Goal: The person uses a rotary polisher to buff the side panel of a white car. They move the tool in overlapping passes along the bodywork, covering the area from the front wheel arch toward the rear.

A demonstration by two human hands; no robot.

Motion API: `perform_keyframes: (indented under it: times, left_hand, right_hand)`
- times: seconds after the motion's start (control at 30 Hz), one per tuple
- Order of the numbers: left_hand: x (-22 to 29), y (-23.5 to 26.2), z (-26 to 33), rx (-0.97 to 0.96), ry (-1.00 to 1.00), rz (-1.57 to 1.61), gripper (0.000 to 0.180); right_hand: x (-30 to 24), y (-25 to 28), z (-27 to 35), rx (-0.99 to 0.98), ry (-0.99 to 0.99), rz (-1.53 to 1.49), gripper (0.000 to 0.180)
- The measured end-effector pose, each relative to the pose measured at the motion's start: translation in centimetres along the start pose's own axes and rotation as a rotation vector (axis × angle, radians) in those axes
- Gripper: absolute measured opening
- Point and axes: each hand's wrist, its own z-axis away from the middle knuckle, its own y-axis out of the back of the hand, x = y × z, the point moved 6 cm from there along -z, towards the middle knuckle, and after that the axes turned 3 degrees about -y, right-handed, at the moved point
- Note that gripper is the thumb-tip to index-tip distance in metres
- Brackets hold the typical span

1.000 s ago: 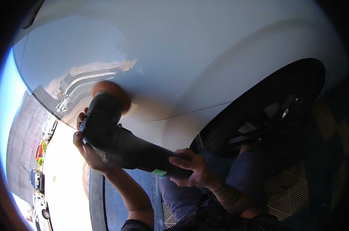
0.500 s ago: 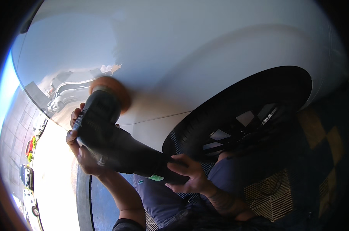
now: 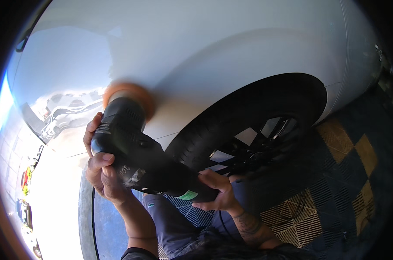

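A black car polisher [image 3: 135,151] with an orange foam pad [image 3: 140,96] is in both my hands. The pad's face rests against the light, glossy car body panel [image 3: 231,47], left of the wheel arch. My left hand [image 3: 103,169] is closed around the polisher's head end, thumb on its near side and fingers round the left. My right hand [image 3: 220,190] grips the rear end of the handle, beside a green label. Part of the pad is hidden behind the tool's head.
The car's black wheel and tyre [image 3: 257,143] stand close to the right of the polisher. Below lie blue and tan grated floor tiles [image 3: 300,216]. My knees are bent under the tool. Parked cars [image 3: 26,212] show outside in bright light at far left.
The polisher and both hands have shifted slightly right across the panel. The view has moved too, so the wheel appears further left. Both hands keep their hold.
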Motion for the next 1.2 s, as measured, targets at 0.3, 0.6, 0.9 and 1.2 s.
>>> perform_keyframes:
  times: [0.3, 0.6, 0.9, 1.2]
  left_hand:
    - [1.3, -6.8, -1.1, -0.129, 0.070, -0.049, 0.060]
    - [2.1, -11.8, -0.6, -0.280, -0.308, -0.285, 0.042]
    - [2.2, -17.4, -0.9, -0.316, -0.237, -0.118, 0.040]
    - [2.5, -22.1, -1.8, -0.279, -0.170, -0.028, 0.041]
  right_hand:
    - [2.9, 4.2, 1.9, 0.149, -0.150, -0.084, 0.082]
    - [4.5, 6.9, 4.1, 0.306, -0.233, -0.316, 0.093]
    - [5.3, 9.3, 5.8, 0.445, -0.213, -0.508, 0.100]
    - [1.3, 11.0, 2.5, 0.494, -0.118, -0.560, 0.078]
